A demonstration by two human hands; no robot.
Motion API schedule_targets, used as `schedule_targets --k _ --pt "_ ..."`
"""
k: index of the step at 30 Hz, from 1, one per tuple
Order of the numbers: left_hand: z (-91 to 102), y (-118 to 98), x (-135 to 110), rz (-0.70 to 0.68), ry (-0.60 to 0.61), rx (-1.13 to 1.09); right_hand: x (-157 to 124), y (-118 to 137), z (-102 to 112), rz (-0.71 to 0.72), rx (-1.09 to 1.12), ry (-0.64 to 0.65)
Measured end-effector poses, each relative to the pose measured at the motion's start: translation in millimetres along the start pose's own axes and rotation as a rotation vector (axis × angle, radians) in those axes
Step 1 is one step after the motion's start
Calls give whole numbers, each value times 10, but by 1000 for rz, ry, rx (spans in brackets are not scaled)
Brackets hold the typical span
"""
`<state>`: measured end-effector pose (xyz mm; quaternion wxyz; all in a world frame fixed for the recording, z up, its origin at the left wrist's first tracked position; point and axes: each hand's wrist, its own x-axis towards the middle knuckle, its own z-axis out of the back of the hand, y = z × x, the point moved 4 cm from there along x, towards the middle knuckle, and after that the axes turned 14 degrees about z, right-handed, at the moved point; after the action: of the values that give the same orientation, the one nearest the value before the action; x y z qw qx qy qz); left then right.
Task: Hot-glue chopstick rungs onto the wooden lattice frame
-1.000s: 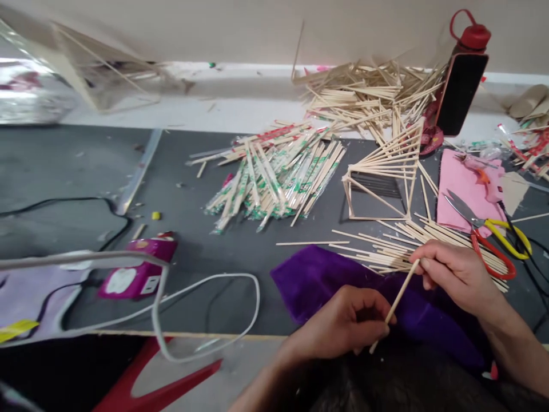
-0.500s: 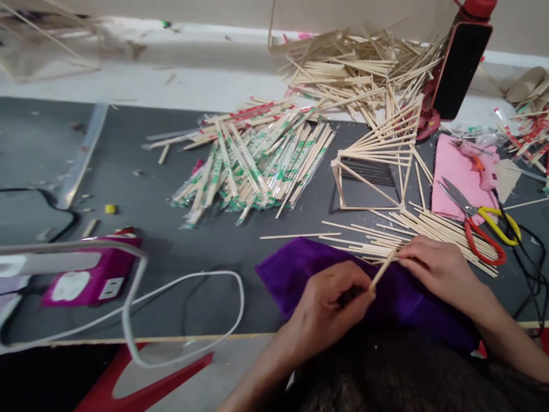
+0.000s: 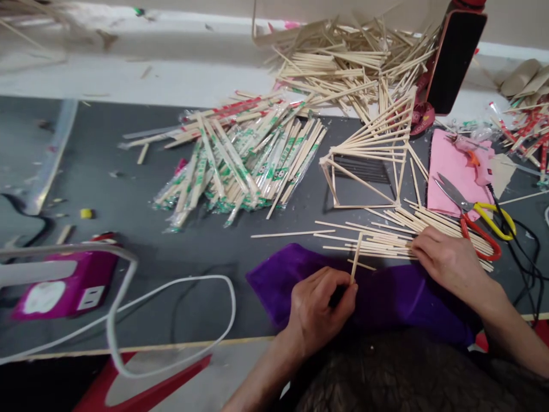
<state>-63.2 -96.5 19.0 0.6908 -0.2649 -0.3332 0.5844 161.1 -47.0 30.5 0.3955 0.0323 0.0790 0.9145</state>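
My left hand [image 3: 319,306] is closed on a thin wooden stick [image 3: 355,260] that points up and away over a purple cloth [image 3: 386,294]. My right hand [image 3: 448,263] rests, fingers curled, on a loose row of bare wooden sticks [image 3: 386,240] lying on the dark mat; whether it grips one I cannot make out. Just beyond stands a frame built of glued sticks [image 3: 373,160].
A heap of wrapped chopsticks [image 3: 240,160] lies mid-mat, a pile of bare sticks [image 3: 338,63] behind it. Red and yellow scissors [image 3: 476,214] lie on a pink sheet [image 3: 454,171] at right. A magenta power strip [image 3: 64,286] and white cable [image 3: 171,297] sit at left. A black phone [image 3: 454,57] leans at back right.
My right hand has let go of the stick and moved right onto the row of sticks. My left hand keeps the stick, now more upright. The view has shifted down and left.
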Motion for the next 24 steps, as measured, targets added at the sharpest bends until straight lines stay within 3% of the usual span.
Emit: schedule_targets --k 4,7,12,17,24 --pt "7 26 3 18 -9 -28 12 -47 39 -102 -73 -101" --pt "24 23 10 32 -7 -42 30 2 53 -92 -4 -173" --pt "38 11 28 51 8 -51 50 131 -29 40 103 -8" --pt "32 17 28 51 10 -47 17 134 -85 44 89 106" --pt "47 -7 12 46 17 -70 21 177 -75 77 104 28"
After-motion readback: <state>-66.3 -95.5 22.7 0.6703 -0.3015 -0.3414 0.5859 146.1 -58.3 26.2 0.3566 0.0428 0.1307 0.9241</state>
